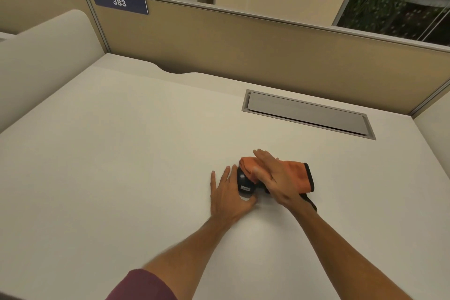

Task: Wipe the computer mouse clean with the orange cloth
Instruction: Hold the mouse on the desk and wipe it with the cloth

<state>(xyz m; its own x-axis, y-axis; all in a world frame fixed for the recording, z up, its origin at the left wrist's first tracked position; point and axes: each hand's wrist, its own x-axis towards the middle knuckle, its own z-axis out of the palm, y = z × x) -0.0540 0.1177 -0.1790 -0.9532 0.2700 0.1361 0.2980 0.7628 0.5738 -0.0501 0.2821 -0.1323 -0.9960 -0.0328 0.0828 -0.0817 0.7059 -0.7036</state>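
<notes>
Pale desk (121,153) in cubicle; black mouse (244,181) braced by left hand (227,193), fingers flat and spread alongside. Orange cloth (295,174) pressed over mouse's right side by right hand (272,178), fingers extended. Wiping judged underway; left side uncovered, presumably left to be wiped

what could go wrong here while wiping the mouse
The left hand only braces the black mouse from one side, so a firm stroke by the right hand might push it sliding across the smooth desk. The orange cloth is bunched, so much of the mouse could go unwiped.
</notes>
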